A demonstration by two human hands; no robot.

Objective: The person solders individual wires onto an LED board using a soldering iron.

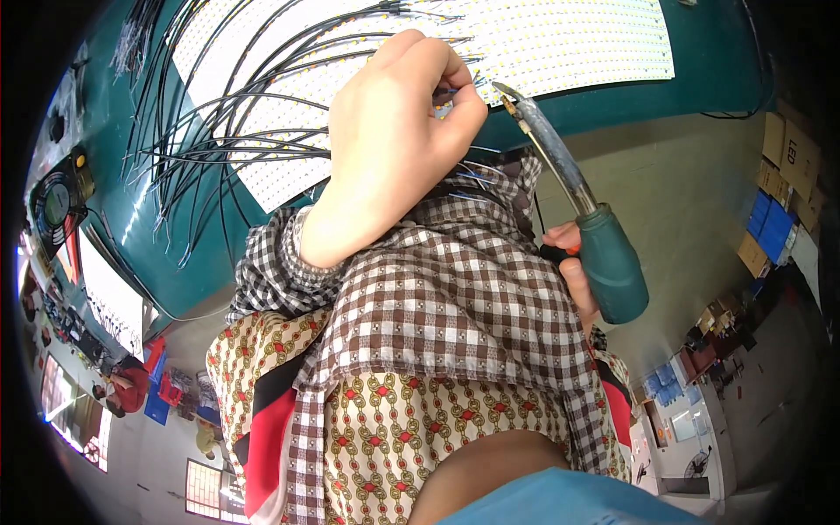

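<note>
My left hand [394, 131] is over the white LED boards [577, 44], thumb and forefinger pinched on the thin stripped end of a wire. Black cables [262, 96] run across the boards and pass under this hand; several of their thin ends fan out past its knuckles. In my right hand [577, 271] is a soldering gun with a green handle [612, 262] and a long metal barrel [556, 149]. Its tip [507, 90] points toward the left fingertips, a short gap away. Most of the right hand is hidden behind the handle.
The boards lie on a green table [717, 52]. More cable ends [136, 39] hang together at the far left. A round black device [57, 201] and another white sheet [114, 289] sit at the left. Cardboard boxes [796, 157] and blue bins [761, 219] are stacked off to the right.
</note>
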